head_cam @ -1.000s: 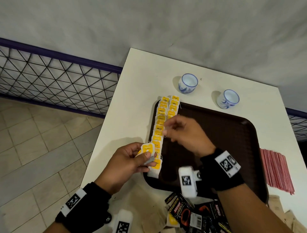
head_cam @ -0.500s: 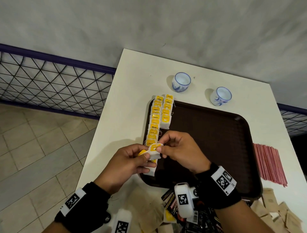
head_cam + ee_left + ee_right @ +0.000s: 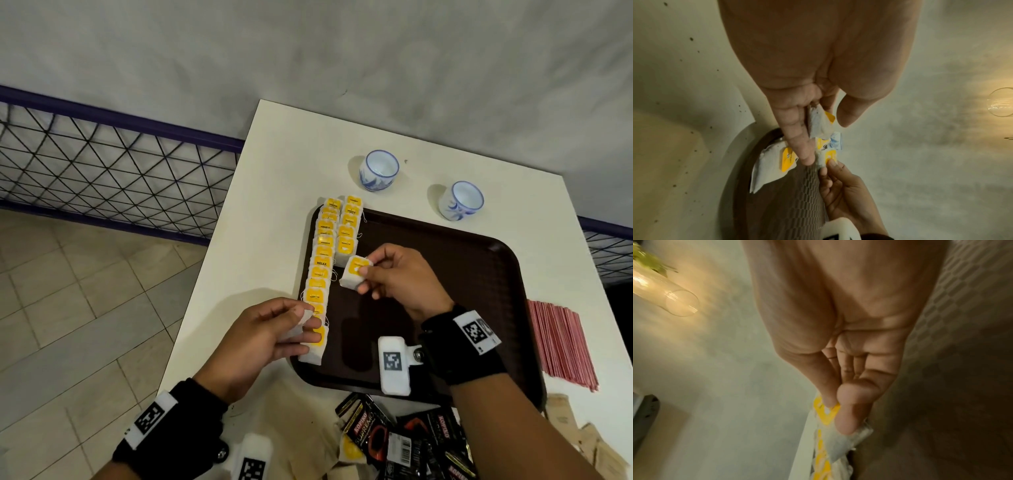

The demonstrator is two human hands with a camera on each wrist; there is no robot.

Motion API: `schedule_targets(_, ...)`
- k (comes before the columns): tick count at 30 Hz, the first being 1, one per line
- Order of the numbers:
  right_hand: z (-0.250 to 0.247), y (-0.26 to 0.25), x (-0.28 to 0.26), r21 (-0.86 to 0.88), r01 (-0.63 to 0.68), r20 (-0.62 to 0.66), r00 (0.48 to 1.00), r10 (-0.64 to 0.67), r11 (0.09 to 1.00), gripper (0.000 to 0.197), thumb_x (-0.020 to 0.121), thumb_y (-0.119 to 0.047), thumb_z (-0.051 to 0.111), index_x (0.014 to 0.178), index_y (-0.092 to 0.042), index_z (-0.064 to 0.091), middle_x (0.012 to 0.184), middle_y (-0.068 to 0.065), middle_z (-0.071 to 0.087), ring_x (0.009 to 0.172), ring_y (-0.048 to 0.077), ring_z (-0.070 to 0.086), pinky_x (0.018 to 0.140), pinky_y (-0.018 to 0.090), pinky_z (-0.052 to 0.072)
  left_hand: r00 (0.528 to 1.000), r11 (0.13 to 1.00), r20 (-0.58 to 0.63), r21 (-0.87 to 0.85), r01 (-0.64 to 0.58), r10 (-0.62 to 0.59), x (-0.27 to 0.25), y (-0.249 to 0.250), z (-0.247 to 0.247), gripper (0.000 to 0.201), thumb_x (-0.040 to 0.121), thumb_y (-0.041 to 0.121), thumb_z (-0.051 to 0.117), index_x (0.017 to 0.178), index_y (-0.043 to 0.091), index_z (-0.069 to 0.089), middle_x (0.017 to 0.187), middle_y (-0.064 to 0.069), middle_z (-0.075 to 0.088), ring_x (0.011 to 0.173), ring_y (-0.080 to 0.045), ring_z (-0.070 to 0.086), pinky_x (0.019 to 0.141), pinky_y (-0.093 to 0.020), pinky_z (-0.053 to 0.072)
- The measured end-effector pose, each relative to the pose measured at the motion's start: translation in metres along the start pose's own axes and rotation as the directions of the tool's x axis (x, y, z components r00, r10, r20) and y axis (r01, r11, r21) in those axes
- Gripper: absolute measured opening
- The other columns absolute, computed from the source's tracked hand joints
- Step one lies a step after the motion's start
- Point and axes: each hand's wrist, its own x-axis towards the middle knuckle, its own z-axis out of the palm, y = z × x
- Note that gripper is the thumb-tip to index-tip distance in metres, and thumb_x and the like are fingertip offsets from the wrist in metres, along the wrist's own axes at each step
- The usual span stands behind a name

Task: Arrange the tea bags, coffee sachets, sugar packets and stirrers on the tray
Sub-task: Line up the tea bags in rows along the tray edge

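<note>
Tea bag (image 3: 354,272) pinched at its yellow tag by right hand (image 3: 399,279), held just over the tray (image 3: 479,274) at the near end of the short right row (image 3: 347,228). Left hand (image 3: 260,337) grips spare bags (image 3: 299,325) at the tray's left rim. Light, limp paper, likely tears easily; pinching tag or top edge looks safest.

Dim warm light, blurred wrist views

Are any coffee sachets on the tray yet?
No, the black coffee sachets lie on the table off the tray's near edge; the tray holds only tea bags.
</note>
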Motion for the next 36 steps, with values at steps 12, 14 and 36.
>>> schedule_targets(12, 0.016, -0.002, 0.036, -0.073, -0.088, -0.028, 0.996, 0.086, 0.993, 0.014, 0.089, 0.003, 0.068, 0.1, 0.006, 0.059, 0.075, 0.027, 0.066, 0.048, 0.019, 0.064, 0.041, 0.022, 0.048, 0.999, 0.999, 0.013, 0.025, 0.041, -0.042, 0.001, -0.002, -0.002, 0.031, 0.094, -0.009, 0.055, 0.117, 0.007, 0.069, 0.109, -0.015, 0.077, 0.103, -0.03, 0.075, 0.095, -0.043, 0.057)
schedule_targets(14, 0.017, -0.001, 0.039, -0.09, -0.077, -0.047, 0.996, 0.073, 0.993, 0.016, 0.088, 0.003, 0.069, 0.1, 0.006, 0.059, 0.073, 0.024, 0.065, 0.046, 0.018, 0.063, 0.041, 0.023, 0.047, 0.999, 0.999, 0.011, 0.03, 0.039, -0.04, 0.001, -0.002, -0.002, 0.03, 0.094, -0.008, 0.057, 0.117, 0.007, 0.069, 0.109, -0.014, 0.077, 0.104, -0.03, 0.075, 0.095, -0.041, 0.059)
schedule_targets(36, 0.054, -0.005, -0.071, -0.108, -0.097, 0.116, 0.987, 0.11, 0.989, 0.024, 0.084, -0.016, 0.079, 0.095, 0.001, 0.066, 0.067, 0.012, 0.066, 0.051, 0.014, 0.056, 0.041, 0.014, 0.036, 0.92, 0.655, 0.181, 0.656, -0.375, 0.347, -0.004, -0.007, 0.011, 0.075, 0.096, -0.001, 0.055, 0.149, 0.047, 0.033, 0.142, 0.021, 0.056, 0.13, 0.01, 0.05, 0.101, -0.01, 0.043)
